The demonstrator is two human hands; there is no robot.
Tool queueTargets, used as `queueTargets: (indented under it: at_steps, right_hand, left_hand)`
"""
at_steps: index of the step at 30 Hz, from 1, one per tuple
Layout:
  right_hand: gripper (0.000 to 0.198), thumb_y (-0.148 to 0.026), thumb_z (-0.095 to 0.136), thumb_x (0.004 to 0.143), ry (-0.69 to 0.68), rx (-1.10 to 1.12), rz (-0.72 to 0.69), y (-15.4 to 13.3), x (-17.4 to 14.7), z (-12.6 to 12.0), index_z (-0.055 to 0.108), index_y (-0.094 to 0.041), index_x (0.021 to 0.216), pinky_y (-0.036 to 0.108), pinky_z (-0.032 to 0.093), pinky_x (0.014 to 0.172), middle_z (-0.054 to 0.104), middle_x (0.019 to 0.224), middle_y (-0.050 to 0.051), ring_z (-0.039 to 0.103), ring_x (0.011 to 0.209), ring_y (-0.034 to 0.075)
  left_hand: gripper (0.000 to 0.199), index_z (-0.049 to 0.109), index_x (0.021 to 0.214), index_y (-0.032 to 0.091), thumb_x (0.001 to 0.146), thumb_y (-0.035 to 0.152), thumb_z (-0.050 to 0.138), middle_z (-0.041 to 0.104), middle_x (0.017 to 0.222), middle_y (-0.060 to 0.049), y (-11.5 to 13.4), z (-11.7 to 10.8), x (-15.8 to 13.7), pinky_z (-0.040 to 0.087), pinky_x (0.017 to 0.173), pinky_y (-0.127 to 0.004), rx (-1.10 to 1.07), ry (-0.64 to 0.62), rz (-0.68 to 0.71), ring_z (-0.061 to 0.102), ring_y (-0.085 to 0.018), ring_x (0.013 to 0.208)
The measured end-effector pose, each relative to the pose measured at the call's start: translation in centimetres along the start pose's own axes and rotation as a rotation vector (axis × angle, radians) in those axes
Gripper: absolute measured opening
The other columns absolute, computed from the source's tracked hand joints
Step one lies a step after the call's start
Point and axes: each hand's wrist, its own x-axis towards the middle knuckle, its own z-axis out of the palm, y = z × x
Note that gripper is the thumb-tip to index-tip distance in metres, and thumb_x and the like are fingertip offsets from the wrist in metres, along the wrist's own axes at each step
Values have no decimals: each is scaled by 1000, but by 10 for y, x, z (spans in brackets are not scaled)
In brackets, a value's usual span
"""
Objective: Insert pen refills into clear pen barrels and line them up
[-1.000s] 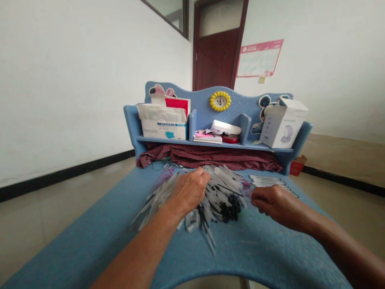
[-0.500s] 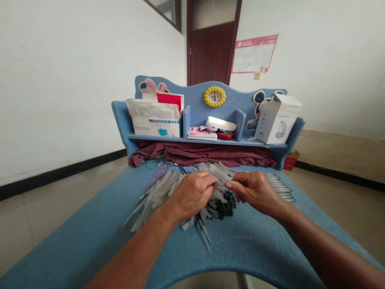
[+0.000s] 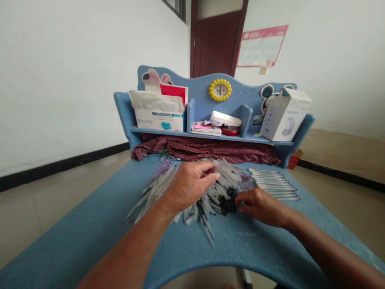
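Tubes (image 3: 228,171), translucent and whitish, are heaped loosely at the middle of the table (image 3: 240,245), pointing in several directions. Black caps (image 3: 227,201) are clustered at the near right edge of the heap. Dark pieces are also seen among the tubes at the near side.

The left hand (image 3: 188,185) is positioned over the heap with its fingers bent and its thumb extended to the right; whether a tube is gripped cannot be told. The right hand (image 3: 260,205) is placed at the right edge of the caps with its fingers curled; whether a cap is gripped between the fingertips cannot be told.

To the right of the heap, behind the right hand, a row (image 3: 273,184) of dark-ended tubes is laid side by side. Behind the heap, a checked cloth (image 3: 210,149) is bunched beneath the shelf (image 3: 198,89).

The shelf is divided into 3 compartments. A mask box (image 3: 161,120) is stored in the left, papers (image 3: 207,129) and a red tin (image 3: 230,131) in the middle, and a white carton (image 3: 281,120) in the right. A yellow-rimmed clock (image 3: 220,90) is mounted on the back panel.
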Motion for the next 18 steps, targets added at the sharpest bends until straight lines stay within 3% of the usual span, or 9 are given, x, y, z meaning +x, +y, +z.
queueTargets:
  at_steps: [12,18]
  right_hand:
    - [19,-17,53,78,-58,-225,-2,-6,4,4,69,-23,87,23,33,58,64,67,1,58,65,15]
    - [13,-15,53,76,-55,-63,-25,-6,1,-2,65,-19,79,21,33,54,59,62,-1,52,58,11]
  left_hand:
    - [14,70,82,14,78,21,57,66,70,0,2,4,0,42,60,-20,138,-36,28,58,-12,65]
    - [14,70,84,16,80,20,57,68,73,-1,-2,4,0,43,63,-21,222,-67,67,61,-13,67]
